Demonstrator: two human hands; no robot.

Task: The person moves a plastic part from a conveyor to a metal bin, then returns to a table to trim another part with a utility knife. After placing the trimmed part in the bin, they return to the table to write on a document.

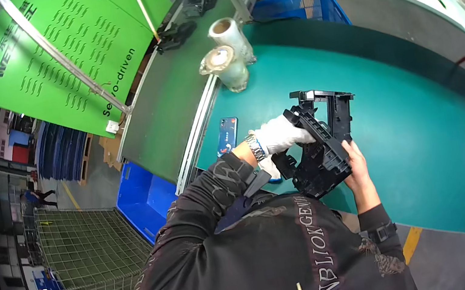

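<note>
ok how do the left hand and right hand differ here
The left hand wears a white glove, while the right hand is bare. A metal wristband circles the left hand's wrist; none shows at the right hand's. The left hand is at the left side of the black plastic part, the right hand at its right edge. Both hold that part.

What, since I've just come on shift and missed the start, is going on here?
A person at a green worktable is handling a black molded plastic frame. The bare right hand holds its right side; the white-gloved left hand is against its left side, fingertips partly hidden. A smartphone lies left of the hands, and two plastic-wrapped rolls stand farther back.
</note>
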